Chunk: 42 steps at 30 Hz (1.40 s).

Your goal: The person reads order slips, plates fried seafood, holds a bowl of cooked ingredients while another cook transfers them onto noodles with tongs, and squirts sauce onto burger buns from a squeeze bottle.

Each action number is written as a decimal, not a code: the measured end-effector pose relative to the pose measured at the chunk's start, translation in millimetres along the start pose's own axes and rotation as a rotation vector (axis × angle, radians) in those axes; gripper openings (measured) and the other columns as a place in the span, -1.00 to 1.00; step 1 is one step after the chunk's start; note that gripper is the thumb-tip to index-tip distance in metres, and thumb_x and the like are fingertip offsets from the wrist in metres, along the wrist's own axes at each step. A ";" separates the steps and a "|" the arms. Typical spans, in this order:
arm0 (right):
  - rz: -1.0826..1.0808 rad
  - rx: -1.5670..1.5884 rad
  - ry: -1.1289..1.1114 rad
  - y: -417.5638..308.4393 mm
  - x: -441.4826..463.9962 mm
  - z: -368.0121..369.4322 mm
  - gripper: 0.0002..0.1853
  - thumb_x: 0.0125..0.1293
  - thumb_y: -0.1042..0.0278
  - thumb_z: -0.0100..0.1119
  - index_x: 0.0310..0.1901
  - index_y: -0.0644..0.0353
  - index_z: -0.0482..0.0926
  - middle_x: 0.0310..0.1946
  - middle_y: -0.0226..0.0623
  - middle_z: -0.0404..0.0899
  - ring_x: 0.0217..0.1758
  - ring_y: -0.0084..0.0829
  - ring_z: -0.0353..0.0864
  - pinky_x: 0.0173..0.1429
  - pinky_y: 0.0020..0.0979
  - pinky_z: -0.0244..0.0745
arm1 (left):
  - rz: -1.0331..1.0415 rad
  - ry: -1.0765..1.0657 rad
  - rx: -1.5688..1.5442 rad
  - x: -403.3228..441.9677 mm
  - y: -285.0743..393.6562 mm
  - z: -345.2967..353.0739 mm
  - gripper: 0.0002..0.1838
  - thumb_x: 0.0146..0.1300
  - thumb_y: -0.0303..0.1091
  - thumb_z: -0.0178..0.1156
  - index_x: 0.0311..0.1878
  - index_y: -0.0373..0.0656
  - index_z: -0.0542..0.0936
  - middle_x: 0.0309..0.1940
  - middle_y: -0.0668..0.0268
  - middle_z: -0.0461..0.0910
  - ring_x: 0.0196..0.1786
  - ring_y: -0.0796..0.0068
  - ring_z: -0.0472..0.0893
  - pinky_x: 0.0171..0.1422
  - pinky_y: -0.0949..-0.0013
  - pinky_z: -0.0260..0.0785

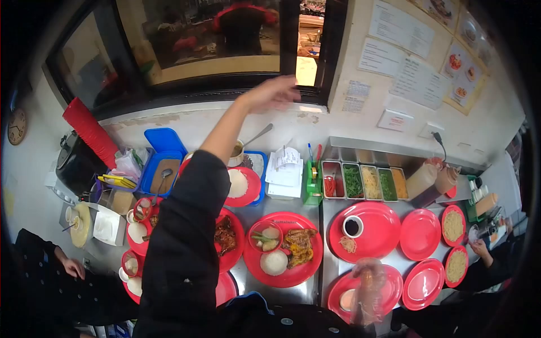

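Observation:
My left hand (271, 94) is raised at the window's narrow opening, its fingers stretched out and partly blurred, with nothing visible in them. Low at the right, my right hand (369, 284) hangs over a red oval plate (390, 288); motion smears its fingers. A small light-coloured cup (348, 300) sits on that plate. Just behind it, another red plate (377, 222) carries a cup of dark sauce (353, 226) and a little heap of pale shreds (347, 244). In front of my body, a red plate (284, 276) holds grilled meat (299, 248), a rice mound (274, 262) and a bowl of vegetables (266, 236).
Metal tubs of cut vegetables (369, 181) and sauce bottles (422, 183) line the back right. Paper slips (284, 172) stand beside a green holder (313, 183). Red cups (90, 132) lean in a tall stack at left. Co-workers' hands show at left (73, 268) and right (480, 250).

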State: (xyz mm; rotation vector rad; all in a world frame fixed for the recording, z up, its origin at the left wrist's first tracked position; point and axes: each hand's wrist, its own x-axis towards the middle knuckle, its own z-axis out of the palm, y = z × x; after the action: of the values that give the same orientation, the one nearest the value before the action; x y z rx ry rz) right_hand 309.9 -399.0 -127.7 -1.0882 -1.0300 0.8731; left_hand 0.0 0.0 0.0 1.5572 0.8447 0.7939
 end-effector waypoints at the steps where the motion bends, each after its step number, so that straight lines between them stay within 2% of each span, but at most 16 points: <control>1: 0.018 -0.019 0.055 -5.7 0.2 5.8 -0.91 0.18 0.53 0.00 -0.31 0.29 0.51 -0.46 -0.27 0.49 -0.51 -0.52 0.46 -0.41 -0.52 0.40 | -0.101 -0.117 -0.018 -8.3 -8.4 13.3 -0.31 0.35 0.08 -0.01 0.39 -0.10 0.09 -0.10 -0.08 0.60 -0.25 0.08 0.68 -0.22 0.17 0.59; 3: 0.053 0.003 0.132 -8.9 -24.0 4.4 -0.82 0.12 0.65 -0.12 -0.34 0.28 0.51 -0.49 -0.31 0.48 -0.51 -0.54 0.44 -0.41 -0.55 0.38 | -0.473 -0.076 0.258 -53.5 -23.3 46.7 -0.40 0.36 0.02 0.01 0.31 -0.16 0.20 -0.19 -0.17 0.59 -0.38 0.11 0.69 -0.37 0.21 0.60; 6: 0.059 -0.141 0.199 -13.5 -35.3 -16.8 -0.75 0.07 0.71 -0.20 -0.37 0.26 0.52 -0.50 -0.34 0.48 -0.49 -0.61 0.44 -0.40 -0.60 0.35 | -0.479 0.239 0.156 -71.9 -86.8 78.3 -0.40 0.33 -0.03 0.06 0.29 -0.16 0.18 -0.27 -0.19 0.57 -0.44 0.08 0.68 -0.41 0.17 0.60; 10: 0.083 -0.020 0.292 -21.5 -56.4 -17.8 -0.72 0.06 0.72 -0.23 -0.37 0.26 0.53 -0.52 -0.34 0.48 -0.49 -0.60 0.44 -0.40 -0.59 0.35 | -0.036 0.654 -0.297 -63.2 -166.2 84.7 -0.62 0.29 -0.14 0.12 -0.01 -0.27 0.50 -0.47 0.05 0.60 -0.61 0.28 0.61 -0.53 0.32 0.53; 11: 0.011 -0.128 0.235 -18.7 -60.6 -23.7 -0.72 0.06 0.72 -0.23 -0.36 0.26 0.54 -0.53 -0.34 0.48 -0.49 -0.59 0.45 -0.40 -0.58 0.35 | -0.051 0.749 -0.230 -65.6 -153.9 89.8 -0.71 0.26 -0.18 0.13 -0.29 -0.26 0.62 -0.60 0.16 0.57 -0.61 0.39 0.58 -0.57 0.38 0.46; 13: -0.004 -0.228 0.221 -27.9 -69.3 -30.5 -0.71 0.05 0.73 -0.22 -0.34 0.26 0.55 -0.54 -0.32 0.50 -0.48 -0.55 0.47 -0.37 -0.53 0.38 | -0.033 0.804 0.177 -45.4 -174.6 75.7 -0.69 0.17 -0.20 0.18 -0.46 -0.30 0.65 -0.67 0.15 0.58 -0.59 0.29 0.60 -0.40 0.23 0.44; 16: -0.002 -0.318 0.317 -41.2 -88.6 -43.7 -0.72 0.07 0.73 -0.20 -0.34 0.26 0.55 -0.54 -0.33 0.50 -0.47 -0.54 0.48 -0.36 -0.52 0.38 | 0.269 1.034 0.614 -61.3 -112.1 104.2 -0.74 0.14 -0.24 0.20 -0.36 -0.28 0.67 -0.49 0.09 0.63 -0.39 0.27 0.65 -0.20 0.28 0.48; 18: -0.108 -0.488 0.337 -58.3 -95.2 -44.8 -0.76 0.11 0.72 -0.18 -0.36 0.27 0.54 -0.53 -0.34 0.51 -0.47 -0.54 0.49 -0.35 -0.51 0.38 | 0.534 1.025 0.426 -74.9 -48.1 126.4 -0.83 0.12 -0.40 0.26 -0.28 -0.32 0.66 -0.40 0.15 0.62 -0.32 0.37 0.66 -0.18 0.41 0.48; 20: -0.112 -0.482 0.358 -64.9 -100.5 -43.9 -0.77 0.12 0.71 -0.16 -0.37 0.27 0.54 -0.52 -0.34 0.51 -0.47 -0.54 0.49 -0.35 -0.50 0.38 | 0.658 0.753 0.104 -92.6 16.2 147.9 -0.84 0.09 -0.56 0.26 -0.23 -0.34 0.64 -0.30 0.21 0.59 -0.22 0.43 0.66 -0.17 0.49 0.48; 25: -0.310 -0.716 0.328 -83.7 -99.9 -47.9 -0.80 0.17 0.67 -0.13 -0.36 0.27 0.54 -0.48 -0.26 0.52 -0.47 -0.44 0.50 -0.34 -0.47 0.39 | 0.665 0.215 -0.283 -161.3 126.4 209.8 -0.76 0.09 -0.60 0.27 -0.13 -0.35 0.61 -0.14 0.23 0.58 -0.17 0.50 0.62 -0.09 0.54 0.48; 29: -0.228 -0.621 0.262 -131.2 -73.6 -50.2 -0.89 0.25 0.52 0.04 -0.23 0.26 0.55 -0.39 -0.21 0.56 -0.32 -0.36 0.58 -0.16 -0.39 0.48 | 0.769 0.127 -0.036 -182.3 149.6 233.2 -0.74 0.10 -0.63 0.20 -0.09 -0.29 0.62 -0.12 0.25 0.58 -0.13 0.51 0.59 -0.08 0.53 0.45; 31: -0.313 -0.519 0.190 -152.1 -42.6 -52.4 -0.81 0.23 0.40 0.15 -0.15 0.28 0.55 -0.33 -0.21 0.59 -0.24 -0.38 0.62 -0.09 -0.42 0.50 | 0.769 -0.116 0.377 -191.7 162.4 242.4 -0.67 0.09 -0.69 0.07 -0.08 -0.24 0.63 -0.06 0.26 0.55 -0.06 0.55 0.54 -0.11 0.51 0.45; 33: -0.490 -0.413 -0.012 -175.9 -8.8 -52.8 -0.73 0.20 0.34 0.21 -0.12 0.30 0.55 -0.29 -0.22 0.61 -0.22 -0.44 0.62 -0.11 -0.46 0.50 | 0.692 -0.192 0.494 -201.3 179.6 265.5 -0.62 0.05 -0.68 -0.01 -0.08 -0.20 0.62 -0.09 0.25 0.57 -0.05 0.47 0.56 -0.04 0.41 0.42; 36: -0.379 -0.315 -0.249 -192.1 22.8 -54.5 -0.78 0.19 0.39 0.23 -0.17 0.31 0.55 -0.32 -0.27 0.59 -0.27 -0.55 0.57 -0.16 -0.50 0.48 | 0.802 -0.379 0.691 -197.0 191.1 301.4 -0.60 0.03 -0.65 -0.01 -0.02 -0.19 0.54 -0.13 0.19 0.60 -0.04 0.30 0.58 0.04 0.31 0.39; 41: -0.244 -0.109 -0.261 -194.9 55.6 -104.7 -0.90 0.22 0.50 0.21 -0.26 0.30 0.52 -0.35 -0.41 0.53 -0.32 -0.64 0.48 -0.23 -0.53 0.43 | 0.674 -0.162 0.700 -170.5 200.3 367.8 -0.64 0.14 -0.57 0.04 0.04 -0.16 0.50 -0.10 0.22 0.60 -0.01 0.38 0.58 0.04 0.32 0.40; 42: -0.212 0.043 -0.210 -197.9 59.1 -115.9 -0.90 0.22 0.50 0.21 -0.25 0.28 0.52 -0.34 -0.41 0.53 -0.30 -0.64 0.48 -0.19 -0.54 0.42 | 0.623 -0.099 0.415 -163.6 198.4 380.4 -0.69 0.21 -0.51 0.04 0.04 -0.15 0.51 -0.08 0.21 0.59 -0.01 0.40 0.58 0.03 0.33 0.42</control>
State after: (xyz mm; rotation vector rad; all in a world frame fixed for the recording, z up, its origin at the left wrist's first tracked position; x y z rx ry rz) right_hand 450.4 -424.5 61.2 -0.8452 -1.2706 0.8447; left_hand 258.8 -353.0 138.7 2.2639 0.4593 1.0072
